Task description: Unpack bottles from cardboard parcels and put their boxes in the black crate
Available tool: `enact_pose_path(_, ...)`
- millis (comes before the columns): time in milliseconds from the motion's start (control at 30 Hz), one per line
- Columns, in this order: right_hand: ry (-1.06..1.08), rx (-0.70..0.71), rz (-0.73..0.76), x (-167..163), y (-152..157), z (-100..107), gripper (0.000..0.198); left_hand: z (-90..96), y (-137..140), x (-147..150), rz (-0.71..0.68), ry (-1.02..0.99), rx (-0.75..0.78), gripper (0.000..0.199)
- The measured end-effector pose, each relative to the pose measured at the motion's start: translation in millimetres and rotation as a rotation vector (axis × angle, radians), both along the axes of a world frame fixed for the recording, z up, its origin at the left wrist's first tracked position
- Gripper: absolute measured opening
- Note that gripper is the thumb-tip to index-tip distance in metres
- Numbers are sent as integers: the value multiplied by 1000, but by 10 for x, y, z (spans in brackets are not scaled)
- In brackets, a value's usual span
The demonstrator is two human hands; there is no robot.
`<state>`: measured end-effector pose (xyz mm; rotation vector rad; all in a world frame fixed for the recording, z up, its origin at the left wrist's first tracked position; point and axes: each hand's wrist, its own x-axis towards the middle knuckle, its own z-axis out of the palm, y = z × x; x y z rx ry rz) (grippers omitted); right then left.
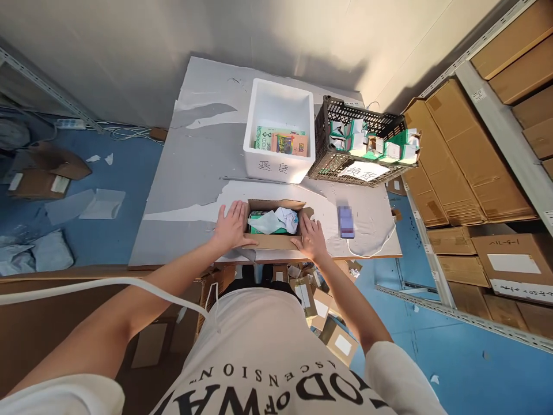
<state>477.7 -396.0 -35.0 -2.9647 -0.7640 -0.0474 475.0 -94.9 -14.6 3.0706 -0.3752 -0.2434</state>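
An open cardboard box (276, 242) stands near the front edge of the table, between my two hands. My left hand (230, 226) grips its left side, fingers along the outside and thumb over the front flap. At the right end, my right hand (311, 237) holds the box in a similar way, thumb on the front flap. White crumpled paper (270, 223) lies inside, beside a wadded white piece with coloured print (287, 219). Green packaging shows underneath, partly hidden by the paper.
Behind the box stand a white foam bin (276, 170) holding flat printed packets and a black plastic crate (322, 135) of green-and-white cartons. A phone (346, 222) with a white cable lies on the right of the table (190, 167). Shelves with cardboard boxes (514, 259) rise at right.
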Motion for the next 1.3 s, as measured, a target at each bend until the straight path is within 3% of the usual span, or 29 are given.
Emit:
enact_pose_path(233, 84, 322, -78, 92, -191, -445, 78, -460, 75, -41, 77, 118, -153, 130)
enact_pose_path(333, 155, 352, -174, 91, -111, -516, 75, -519, 71, -36, 90, 140, -199, 129)
enact_pose_path(400, 177, 317, -227, 80, -60, -428, 71, -451, 82, -39, 100, 154, -191, 127)
enact_pose_path(500, 143, 179, -238, 76, -2, -93, 61, -186, 80, -34, 139, 103, -113, 117)
enact_pose_path(600, 158, 14, -120, 154, 166, 285, 48, 125, -39, 51, 118, 19, -45, 87)
enact_pose_path(700, 333, -133, -65, 348, 492, 430, 48, 234, -310, 252, -5, 172, -52, 52)
enact_pose_path(800, 457, -271, -198, 580, 788, 293, 67, 69, -585, 495, 27, 360, -2, 61)
enact_pose_path(900, 491, -343, -236, 722, 885, 73, 49, -208, -693, 673, 66, 430, -3, 77)
enact_pose_path(967, 482, -336, -213, 738, 855, -26, 37, -360, -672, 746, 51, 468, -25, 73)
enact_pose_path(1033, 465, -315, -195, 712, 804, -75, 38, -464, -624, 810, 28, 511, -47, 67)
enact_pose_path(1200, 413, -268, -215, 652, 759, -103, 39, -607, -591, 984, 17, 670, -84, 62)
enact_pose_path(1300, 398, -254, -218, 662, 766, -125, 38, -672, -618, 1006, 41, 658, -76, 62)
